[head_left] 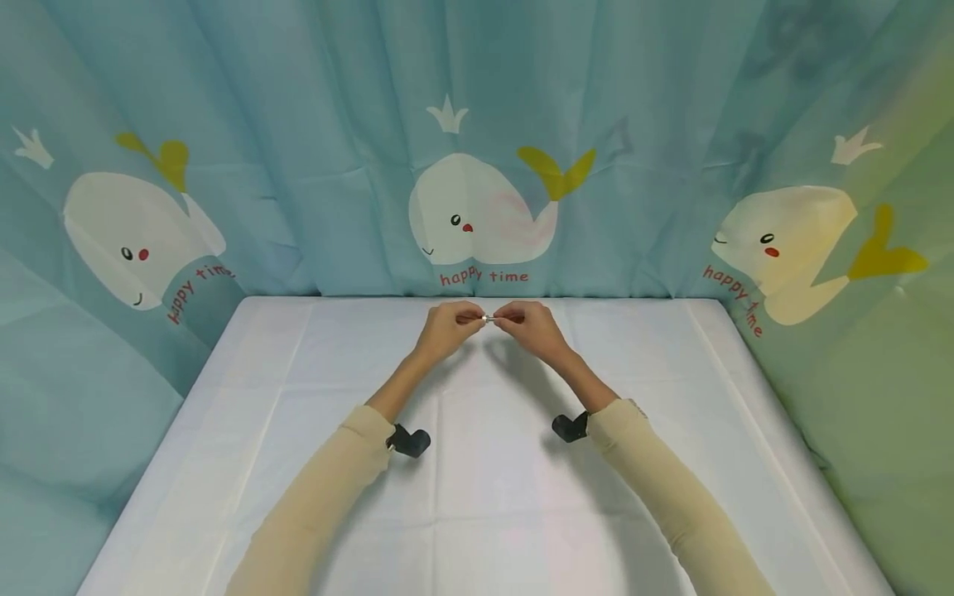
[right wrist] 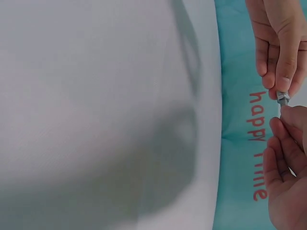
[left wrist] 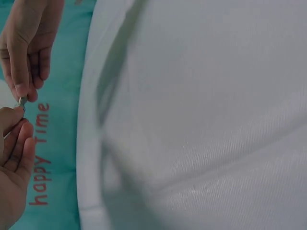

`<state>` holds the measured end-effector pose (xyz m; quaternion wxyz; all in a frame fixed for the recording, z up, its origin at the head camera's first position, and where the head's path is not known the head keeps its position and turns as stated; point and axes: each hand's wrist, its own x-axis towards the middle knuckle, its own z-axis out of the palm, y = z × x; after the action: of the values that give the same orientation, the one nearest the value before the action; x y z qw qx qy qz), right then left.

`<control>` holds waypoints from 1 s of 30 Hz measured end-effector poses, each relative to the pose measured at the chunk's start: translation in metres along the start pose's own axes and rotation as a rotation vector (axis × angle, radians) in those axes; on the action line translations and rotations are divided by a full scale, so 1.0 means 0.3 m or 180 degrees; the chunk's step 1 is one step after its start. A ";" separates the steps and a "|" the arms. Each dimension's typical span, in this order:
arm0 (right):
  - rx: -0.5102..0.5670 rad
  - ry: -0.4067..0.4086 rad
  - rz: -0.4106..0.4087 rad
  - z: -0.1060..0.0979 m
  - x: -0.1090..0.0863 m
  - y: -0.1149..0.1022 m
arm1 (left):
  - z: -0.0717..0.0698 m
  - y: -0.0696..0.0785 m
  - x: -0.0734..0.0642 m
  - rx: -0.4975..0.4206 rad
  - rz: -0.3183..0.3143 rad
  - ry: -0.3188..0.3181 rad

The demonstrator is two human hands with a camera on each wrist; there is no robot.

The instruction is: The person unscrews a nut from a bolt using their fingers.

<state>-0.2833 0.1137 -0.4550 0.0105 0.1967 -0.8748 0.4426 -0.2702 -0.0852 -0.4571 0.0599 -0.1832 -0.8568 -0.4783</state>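
Metal bolt point(right wrist: 283, 98) pinched, left hand point(head_left: 445, 329), right hand point(head_left: 535, 329)

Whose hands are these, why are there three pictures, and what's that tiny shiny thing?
There's no robot here, just a person's left hand and right hand. The big picture comes from a camera on the person's head, looking forward and down. The other two come from cameras worn on the wrists, so the hands look closer and sideways. The black pieces by the sleeves may be those cameras. Both hands pinch one small metal piece between them; it seems to have screw thread, like a bolt. They hold it near the far edge of a white-covered table. Behind hangs a blue curtain with whales on it.
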 end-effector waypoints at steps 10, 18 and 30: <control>0.0125 0.0086 -0.0022 -0.057 -0.077 0.002 | 0.031 0.072 -0.022 -0.0192 0.0139 -0.0054; 0.0232 0.0207 -0.0053 -0.104 -0.159 -0.013 | 0.048 0.144 -0.048 -0.0250 0.0183 -0.0162; 0.0423 0.0281 -0.0101 -0.143 -0.261 -0.047 | 0.069 0.211 -0.100 -0.0352 0.0343 -0.0181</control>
<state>-0.2128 0.1660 -0.4332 0.0430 0.1912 -0.8389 0.5078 -0.2174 -0.0454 -0.4261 0.0510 -0.2456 -0.8193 -0.5156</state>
